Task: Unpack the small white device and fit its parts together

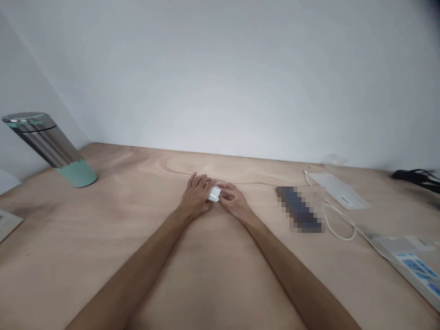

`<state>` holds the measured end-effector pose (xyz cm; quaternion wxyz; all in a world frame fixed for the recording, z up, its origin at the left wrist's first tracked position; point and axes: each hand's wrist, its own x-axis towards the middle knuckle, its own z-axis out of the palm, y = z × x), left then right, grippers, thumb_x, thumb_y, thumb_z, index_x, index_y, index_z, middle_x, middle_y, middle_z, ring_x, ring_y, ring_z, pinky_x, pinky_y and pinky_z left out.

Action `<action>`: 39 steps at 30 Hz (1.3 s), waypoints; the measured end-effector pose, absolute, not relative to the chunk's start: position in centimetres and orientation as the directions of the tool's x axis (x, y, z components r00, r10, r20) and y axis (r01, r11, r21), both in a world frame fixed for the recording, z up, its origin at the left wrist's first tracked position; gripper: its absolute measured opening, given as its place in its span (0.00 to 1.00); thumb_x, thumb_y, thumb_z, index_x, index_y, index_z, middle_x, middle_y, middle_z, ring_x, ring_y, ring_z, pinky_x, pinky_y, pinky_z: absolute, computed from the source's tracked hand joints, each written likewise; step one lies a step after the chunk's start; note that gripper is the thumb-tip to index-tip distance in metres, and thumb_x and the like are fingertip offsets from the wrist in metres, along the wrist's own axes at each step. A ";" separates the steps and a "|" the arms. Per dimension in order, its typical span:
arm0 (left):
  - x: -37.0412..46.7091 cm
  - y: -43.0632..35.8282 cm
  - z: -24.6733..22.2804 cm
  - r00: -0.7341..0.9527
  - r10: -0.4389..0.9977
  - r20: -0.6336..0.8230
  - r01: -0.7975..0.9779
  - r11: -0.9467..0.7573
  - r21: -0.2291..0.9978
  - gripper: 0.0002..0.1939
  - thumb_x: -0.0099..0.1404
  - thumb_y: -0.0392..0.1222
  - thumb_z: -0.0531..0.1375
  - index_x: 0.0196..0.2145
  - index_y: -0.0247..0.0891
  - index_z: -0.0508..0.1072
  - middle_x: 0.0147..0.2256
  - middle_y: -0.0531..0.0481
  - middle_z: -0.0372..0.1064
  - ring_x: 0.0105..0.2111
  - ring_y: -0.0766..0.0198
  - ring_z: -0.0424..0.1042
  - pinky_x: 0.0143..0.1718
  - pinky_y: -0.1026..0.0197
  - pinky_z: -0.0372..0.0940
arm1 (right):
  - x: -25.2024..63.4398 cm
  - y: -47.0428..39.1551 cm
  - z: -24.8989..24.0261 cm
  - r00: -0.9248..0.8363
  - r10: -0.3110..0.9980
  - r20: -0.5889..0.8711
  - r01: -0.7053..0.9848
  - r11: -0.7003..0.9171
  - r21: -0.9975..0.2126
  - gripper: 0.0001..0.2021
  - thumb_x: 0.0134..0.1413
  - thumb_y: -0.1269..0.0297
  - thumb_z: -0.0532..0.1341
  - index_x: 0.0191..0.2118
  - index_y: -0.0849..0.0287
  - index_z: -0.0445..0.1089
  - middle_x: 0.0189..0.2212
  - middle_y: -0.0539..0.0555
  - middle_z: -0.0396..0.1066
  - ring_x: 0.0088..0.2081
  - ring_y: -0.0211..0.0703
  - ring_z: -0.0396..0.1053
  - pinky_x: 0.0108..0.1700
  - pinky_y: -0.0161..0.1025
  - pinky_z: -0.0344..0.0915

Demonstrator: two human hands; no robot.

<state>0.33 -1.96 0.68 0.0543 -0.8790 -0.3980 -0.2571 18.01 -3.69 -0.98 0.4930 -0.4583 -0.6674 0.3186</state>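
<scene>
A small white, shiny box-like piece (214,194) sits between my hands near the middle of the wooden table. My left hand (196,197) lies over its left side, fingers curved round it. On the other side my right hand (234,200) pinches its right edge between thumb and fingers. What the piece is I cannot make out; a clear film seems to stick out at its right end. My fingers hide part of it.
A steel flask with a green base (57,146) stands at the left. To the right lie a blurred dark object (300,209), a white cable (343,238), a pale pouch (338,190) and a white-blue package (412,266). A black strap (417,178) rests far right. Behind rises a wall (220,82).
</scene>
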 end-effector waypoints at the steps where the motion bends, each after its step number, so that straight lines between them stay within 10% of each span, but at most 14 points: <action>1: 0.4 -2.0 0.7 0.543 0.681 0.491 0.735 -0.668 0.114 0.29 0.56 0.40 0.57 0.56 0.40 0.63 0.54 0.43 0.63 0.60 0.51 0.55 0.67 0.44 0.40 | 17.9 -3.7 -0.9 -0.067 0.927 0.370 0.312 0.372 -0.874 0.10 0.45 0.64 0.61 0.34 0.60 0.75 0.44 0.57 0.67 0.37 0.36 0.68 0.35 0.32 0.67; 9: 0.2 -1.6 0.6 0.233 0.828 0.511 0.915 -0.364 0.172 0.35 0.60 0.40 0.55 0.64 0.35 0.51 0.59 0.38 0.58 0.62 0.45 0.50 0.65 0.34 0.35 | 18.8 -3.9 0.1 0.403 0.900 0.167 0.193 0.094 -0.977 0.17 0.46 0.54 0.60 0.38 0.62 0.70 0.34 0.54 0.68 0.29 0.36 0.65 0.26 0.32 0.64; 18: 0.6 -1.6 0.5 0.439 0.715 0.544 0.784 -0.601 0.158 0.35 0.64 0.51 0.55 0.63 0.34 0.50 0.60 0.40 0.57 0.62 0.53 0.53 0.66 0.46 0.44 | 16.8 -4.6 1.0 0.315 0.948 -0.050 -0.222 0.023 -0.975 0.19 0.42 0.55 0.62 0.39 0.63 0.67 0.34 0.54 0.73 0.20 0.31 0.63 0.20 0.30 0.60; 22: 0.7 -1.8 0.7 0.446 0.750 0.488 0.797 -0.581 0.164 0.25 0.68 0.49 0.49 0.58 0.32 0.59 0.51 0.39 0.66 0.52 0.51 0.63 0.56 0.49 0.58 | 16.0 -5.0 0.8 0.201 0.979 -0.033 -0.184 0.004 -0.983 0.20 0.43 0.55 0.62 0.41 0.63 0.68 0.32 0.54 0.73 0.19 0.31 0.63 0.19 0.30 0.59; 39: 1.2 -2.4 1.5 0.466 0.834 0.295 0.873 -0.489 0.003 0.17 0.65 0.38 0.47 0.48 0.32 0.65 0.40 0.37 0.70 0.44 0.48 0.68 0.45 0.49 0.61 | 15.9 -5.1 -0.1 0.056 0.997 0.055 0.164 0.045 -0.985 0.22 0.56 0.50 0.55 0.52 0.55 0.64 0.25 0.46 0.65 0.18 0.31 0.62 0.19 0.29 0.58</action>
